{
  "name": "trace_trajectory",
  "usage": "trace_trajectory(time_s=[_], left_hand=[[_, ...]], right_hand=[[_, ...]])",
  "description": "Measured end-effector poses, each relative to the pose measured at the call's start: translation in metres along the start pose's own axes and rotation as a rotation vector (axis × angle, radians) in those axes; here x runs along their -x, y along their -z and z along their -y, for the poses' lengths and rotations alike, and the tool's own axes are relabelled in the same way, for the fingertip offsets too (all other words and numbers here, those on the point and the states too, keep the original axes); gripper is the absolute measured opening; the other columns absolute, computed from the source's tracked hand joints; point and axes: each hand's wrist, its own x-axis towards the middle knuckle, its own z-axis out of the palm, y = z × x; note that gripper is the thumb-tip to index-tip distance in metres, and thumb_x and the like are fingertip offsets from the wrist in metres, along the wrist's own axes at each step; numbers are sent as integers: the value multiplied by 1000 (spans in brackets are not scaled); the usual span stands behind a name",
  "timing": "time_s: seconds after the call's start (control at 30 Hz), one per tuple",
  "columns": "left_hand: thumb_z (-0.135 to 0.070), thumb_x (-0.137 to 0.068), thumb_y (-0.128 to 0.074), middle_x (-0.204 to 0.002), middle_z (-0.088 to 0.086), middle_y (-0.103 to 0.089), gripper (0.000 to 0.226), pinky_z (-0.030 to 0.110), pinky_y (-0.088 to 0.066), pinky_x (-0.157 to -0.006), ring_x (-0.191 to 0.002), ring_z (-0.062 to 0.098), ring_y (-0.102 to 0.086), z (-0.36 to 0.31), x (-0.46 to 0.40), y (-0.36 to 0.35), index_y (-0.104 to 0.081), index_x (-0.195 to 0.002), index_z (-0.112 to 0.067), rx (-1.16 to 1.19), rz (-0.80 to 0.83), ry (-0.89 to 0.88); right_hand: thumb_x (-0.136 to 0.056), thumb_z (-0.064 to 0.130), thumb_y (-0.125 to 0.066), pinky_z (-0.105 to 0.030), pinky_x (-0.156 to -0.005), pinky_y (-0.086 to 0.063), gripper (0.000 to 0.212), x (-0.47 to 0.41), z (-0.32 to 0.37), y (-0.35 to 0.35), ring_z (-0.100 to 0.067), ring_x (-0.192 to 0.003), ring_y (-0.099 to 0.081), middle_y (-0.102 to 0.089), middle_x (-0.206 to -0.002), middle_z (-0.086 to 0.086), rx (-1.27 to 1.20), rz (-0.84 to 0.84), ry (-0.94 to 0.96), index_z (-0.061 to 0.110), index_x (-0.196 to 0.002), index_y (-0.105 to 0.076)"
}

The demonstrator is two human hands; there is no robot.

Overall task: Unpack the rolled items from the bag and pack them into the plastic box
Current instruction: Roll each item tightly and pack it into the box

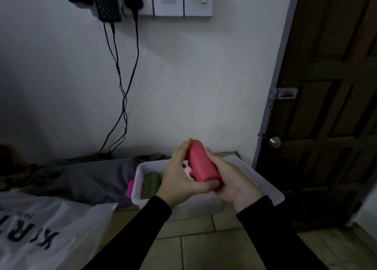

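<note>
A red rolled item point(202, 163) is held upright above the white plastic box point(263, 188) on the tiled floor. My left hand point(181, 177) grips its left side and lower end, thumb curled under it. My right hand point(234, 182) cups it from the right and below. Inside the box lie a green rolled item point(152, 184) at the left and a pale pink one point(187, 170), mostly hidden behind my hands. The white plastic bag point(47, 229) with dark lettering lies at the lower left.
A bright pink thing point(130, 188) sits against the box's left wall. Grey cloth point(87, 175) lies behind the bag. Cables point(122, 98) hang down the white wall from sockets. A dark wooden door point(330, 106) stands at the right.
</note>
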Motion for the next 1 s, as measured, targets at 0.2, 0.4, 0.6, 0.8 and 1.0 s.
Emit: trace_trajectory(time_s=[0.2, 0.4, 0.6, 0.8, 1.0], left_hand=[[-49, -46, -90, -144, -7, -44, 116, 42, -52, -97, -125, 14, -52, 16, 6, -1, -30, -145, -39, 345, 140, 115], [-77, -62, -64, -135, -9, -56, 89, 46, -51, -95, -120, 14, -59, 5, 1, 20, -41, -139, -40, 581, 268, 384], [-33, -93, -51, -101, 9, -74, 29, 31, -55, -77, -89, 21, -70, -10, -5, 23, -66, -109, -14, 494, 252, 425], [-39, -93, -56, -83, 9, -74, 38, 35, -59, -78, -73, 19, -70, 1, -27, 33, -69, -100, -3, 286, 32, 486], [-30, -98, -46, -70, 1, -55, 34, 24, -47, -59, -79, 27, -63, 38, -31, 21, -53, -68, -14, -449, 86, 613]], right_hand=[[-92, 33, -56, -33, -60, -56, 36, 0, -2, 3, -28, -77, -68, -70, -94, -18, -11, 38, -41, 5, -115, -61], [-89, 20, -62, -38, -79, -57, 37, -14, -17, -3, -27, -93, -68, -69, -109, -19, -48, -108, 201, 0, -120, -57], [-90, 22, -61, -17, -65, -50, 25, -8, -10, -6, -7, -84, -65, -69, -102, -5, 205, -174, 387, 15, -113, -61], [-95, 39, -50, -23, -98, -33, 44, -24, 3, 12, -12, -124, -48, -52, -136, 3, 604, -221, 411, 21, -135, -48], [-95, 27, -44, -47, -107, -35, 49, -63, -20, 46, -33, -128, -43, -48, -138, -15, 1310, -424, 292, 10, -140, -37]])
